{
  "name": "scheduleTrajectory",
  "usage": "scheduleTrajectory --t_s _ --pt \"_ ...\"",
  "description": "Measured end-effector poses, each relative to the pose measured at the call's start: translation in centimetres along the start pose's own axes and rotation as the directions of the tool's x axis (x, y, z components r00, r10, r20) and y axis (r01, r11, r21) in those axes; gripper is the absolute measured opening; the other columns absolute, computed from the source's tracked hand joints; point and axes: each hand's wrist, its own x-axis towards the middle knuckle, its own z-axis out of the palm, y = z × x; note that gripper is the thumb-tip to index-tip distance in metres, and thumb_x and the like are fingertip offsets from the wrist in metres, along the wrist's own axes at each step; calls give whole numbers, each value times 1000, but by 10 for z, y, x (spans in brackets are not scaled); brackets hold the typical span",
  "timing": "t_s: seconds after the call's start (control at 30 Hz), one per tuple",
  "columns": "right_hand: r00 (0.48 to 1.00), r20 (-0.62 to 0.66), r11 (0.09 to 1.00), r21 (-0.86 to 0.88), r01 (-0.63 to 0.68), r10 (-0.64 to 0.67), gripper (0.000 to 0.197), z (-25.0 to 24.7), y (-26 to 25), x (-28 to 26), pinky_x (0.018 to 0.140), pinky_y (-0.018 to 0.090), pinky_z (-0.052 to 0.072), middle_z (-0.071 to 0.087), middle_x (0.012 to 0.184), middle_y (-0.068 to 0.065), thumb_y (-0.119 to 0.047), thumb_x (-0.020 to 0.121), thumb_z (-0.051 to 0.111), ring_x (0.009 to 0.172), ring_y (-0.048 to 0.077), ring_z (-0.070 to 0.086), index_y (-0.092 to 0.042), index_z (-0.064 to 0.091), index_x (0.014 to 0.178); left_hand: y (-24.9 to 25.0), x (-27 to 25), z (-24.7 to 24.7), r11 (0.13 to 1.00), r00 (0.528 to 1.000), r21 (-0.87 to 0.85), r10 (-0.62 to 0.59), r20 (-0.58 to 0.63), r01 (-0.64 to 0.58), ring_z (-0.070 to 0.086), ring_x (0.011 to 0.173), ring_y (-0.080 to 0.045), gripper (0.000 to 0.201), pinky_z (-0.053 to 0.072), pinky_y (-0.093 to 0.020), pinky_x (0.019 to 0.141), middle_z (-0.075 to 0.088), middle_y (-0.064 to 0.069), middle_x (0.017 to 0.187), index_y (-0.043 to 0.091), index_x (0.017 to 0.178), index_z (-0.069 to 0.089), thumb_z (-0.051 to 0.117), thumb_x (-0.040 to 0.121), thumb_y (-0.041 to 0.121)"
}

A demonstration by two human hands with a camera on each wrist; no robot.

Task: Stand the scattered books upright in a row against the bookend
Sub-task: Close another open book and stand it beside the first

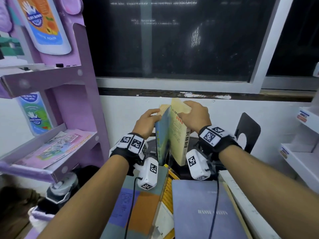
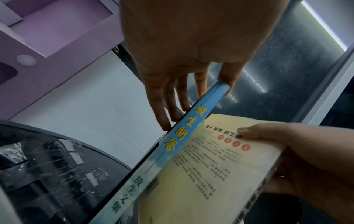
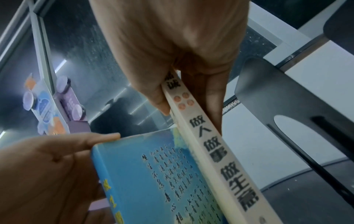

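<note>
Two books stand upright side by side at the middle of the head view. My left hand grips the top of the blue book, fingers along its far cover, thumb behind the spine. My right hand pinches the top of the cream book between thumb and fingers; its spine faces me. The two covers touch. The black metal bookend stands to the right of the cream book, with a gap between them.
Flat in front of me lie a purple-blue book, a book with orange and violet patches and a yellow striped one between them. A purple cardboard display shelf stands left; white shelves right; wall and window behind.
</note>
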Motion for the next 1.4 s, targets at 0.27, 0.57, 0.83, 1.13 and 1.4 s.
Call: scheduleTrajectory --t_s 0.27,0.57,0.83,1.13,1.4 --pt "993 118 1000 8 -2 1 53 31 3 1 94 28 47 60 133 2 -30 85 66 114 24 60 -25 54 137 -6 4 0 999 1000 -35 20 -6 -20 62 106 -27 30 53 -31 66 64 -6 117 26 122 60 53 94 20" --pt "959 280 998 64 27 -44 64 38 -4 -4 99 39 49 56 137 7 -27 86 64 118 29 59 -21 42 145 -8 6 -1 997 999 -62 44 1 -44 60 98 -23 29 52 -30 65 62 -3 111 23 124 58 52 96 21" --pt "861 508 980 179 -87 -17 73 26 -10 -11 75 47 60 64 116 14 -13 84 69 91 30 71 -21 33 147 -9 6 -1 996 999 -80 48 4 -47 62 102 -25 29 53 -31 62 64 -5 115 25 124 58 54 95 23" --pt "865 499 970 232 -77 -51 84 28 -6 -19 73 42 61 63 118 15 -15 82 77 85 27 72 -19 27 150 -8 8 0 995 998 -89 51 -21 -52 64 92 -22 30 55 -46 87 66 -3 105 21 123 59 58 93 21" --pt "877 473 975 219 -27 -83 78 29 -6 -22 61 31 61 66 112 14 -19 81 77 77 22 72 -18 33 146 -6 4 0 997 999 -72 39 -14 -40 64 98 -24 30 56 -46 84 65 -4 110 23 124 58 58 94 23"
